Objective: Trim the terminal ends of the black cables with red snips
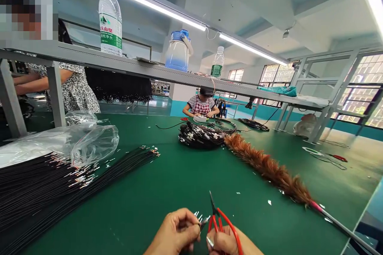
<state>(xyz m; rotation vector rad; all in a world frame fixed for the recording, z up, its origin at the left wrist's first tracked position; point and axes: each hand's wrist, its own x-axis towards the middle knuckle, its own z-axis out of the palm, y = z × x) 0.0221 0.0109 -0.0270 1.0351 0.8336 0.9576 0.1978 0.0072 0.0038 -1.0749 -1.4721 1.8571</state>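
Across the green table (167,183) seen from the head camera, a wide sheaf of black cables (60,183) with metal-tipped ends fans out at left, partly covered by a crumpled clear plastic bag (89,139); farther back lies a coiled bundle of cables (203,135), and a brown feather duster (269,169) runs diagonally from it toward the right edge, its handle nearest the viewer. Overhead, a grey shelf (143,67) carries a water bottle (110,20), a blue jug (178,51) and a second bottle (218,63). One person sits at the far end of the table, another stands at left behind the shelf post. At the bottom edge, the left hand (175,233) is closed, pinching a small cluster of metal-tipped wire ends (200,219) that point up and right. Just beside them, the right hand (223,241) grips red-handled snips (217,219), long axis nearly upright, dark blades tapering to a point away from the viewer, the thin red loop of the handle curving over the fingers. Small silvery scraps dot the cloth nearby.
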